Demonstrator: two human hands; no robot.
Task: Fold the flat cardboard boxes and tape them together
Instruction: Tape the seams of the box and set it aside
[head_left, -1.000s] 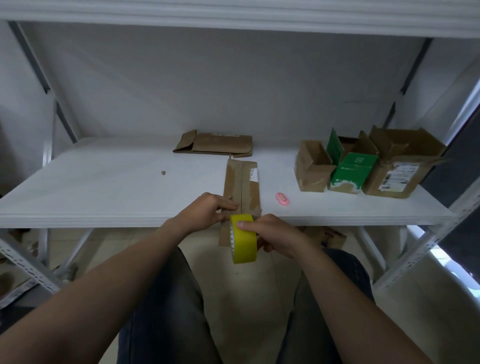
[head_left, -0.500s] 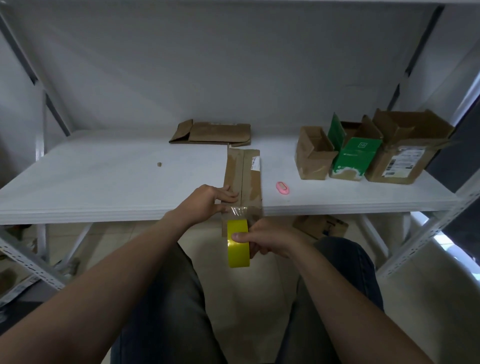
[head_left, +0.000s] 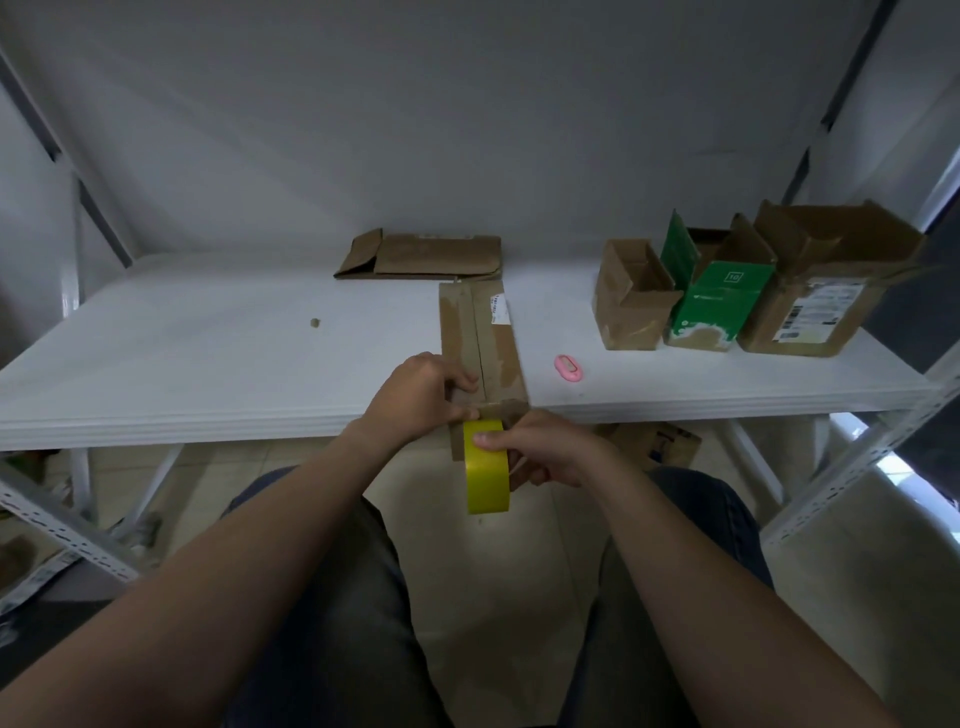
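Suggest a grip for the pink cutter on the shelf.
Pinch the cutter across its narrow width, coming straight down. It lies flat on the shelf, a low oval with bare shelf on both long sides, so fingers likely fit there; its ends are rounded and might slip.
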